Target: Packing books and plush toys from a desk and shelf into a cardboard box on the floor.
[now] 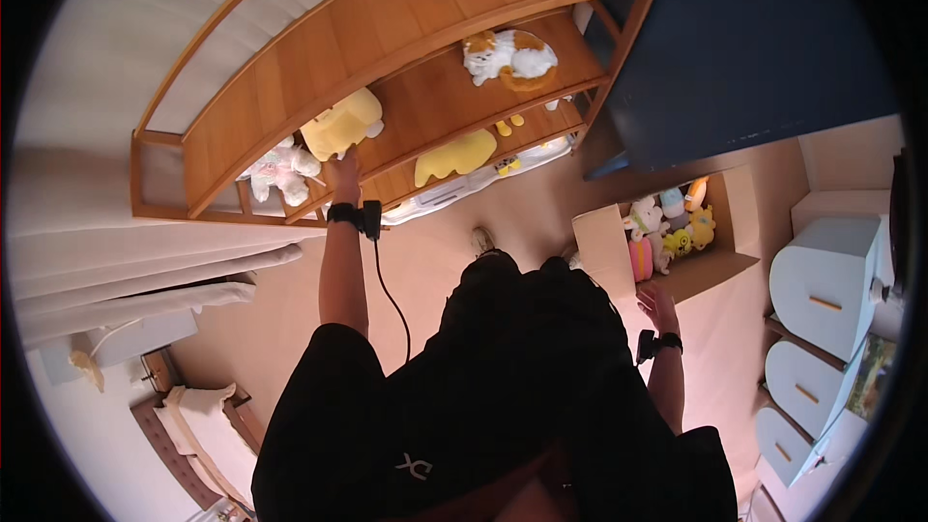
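On a tier of the wooden shelf (406,98), my left hand (345,172) touches the lower side of a yellow plush toy (344,122); its fingers are partly hidden against the plush, so a firm hold cannot be made out. Just left of it lies a white and pink plush toy (279,172). An orange and white plush cat (510,59) rests farther right on that tier. My right hand (658,308) hangs with its fingers apart, holding nothing, beside an open cardboard box (696,286). Several plush toys fill the box, among them a white one (644,217) and a pink one (640,259).
The lower tier holds a yellow plush (457,156). A dark blue panel (739,51) stands right of the shelf. Light blue cabinets (823,297) line the right side. Curtains (145,268) hang at left, above a bed (206,428). A black cable (395,297) runs from my left wrist.
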Demonstrator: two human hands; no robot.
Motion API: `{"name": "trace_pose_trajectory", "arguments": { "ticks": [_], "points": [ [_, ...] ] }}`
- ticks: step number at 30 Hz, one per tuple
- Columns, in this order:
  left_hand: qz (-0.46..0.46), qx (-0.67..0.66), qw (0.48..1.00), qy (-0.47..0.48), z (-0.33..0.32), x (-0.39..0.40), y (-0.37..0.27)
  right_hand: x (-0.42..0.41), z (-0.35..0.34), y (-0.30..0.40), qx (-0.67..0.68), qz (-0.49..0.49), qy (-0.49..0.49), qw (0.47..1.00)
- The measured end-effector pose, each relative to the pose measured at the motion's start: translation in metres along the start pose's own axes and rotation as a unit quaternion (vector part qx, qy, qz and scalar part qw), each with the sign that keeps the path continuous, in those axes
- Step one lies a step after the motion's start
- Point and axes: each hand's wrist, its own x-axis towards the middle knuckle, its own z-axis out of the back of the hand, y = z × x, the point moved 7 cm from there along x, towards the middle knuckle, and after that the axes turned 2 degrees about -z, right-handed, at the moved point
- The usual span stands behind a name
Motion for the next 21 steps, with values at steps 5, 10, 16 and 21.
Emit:
{"name": "trace_pose_trajectory", "arguments": {
  "ticks": [5,10,16,21],
  "points": [
    [-0.132,0.076,0.968,-0.197,0.081,0.061,-0.02,-0.018,-0.05,0.061,-0.06,0.03,-0.024,0.997],
    [-0.2,0.124,0.972,-0.028,0.065,0.124,-0.005,-0.054,-0.049,0.072,-0.046,0.056,-0.077,0.994],
    [-0.173,0.248,0.948,0.1,0.149,0.14,0.014,-0.044,-0.081,0.052,-0.079,0.087,0.03,0.993],
    [0.081,0.136,0.98,0.124,0.028,0.083,0.018,-0.089,-0.079,0.041,-0.048,0.047,-0.062,0.996]
  ]
}}
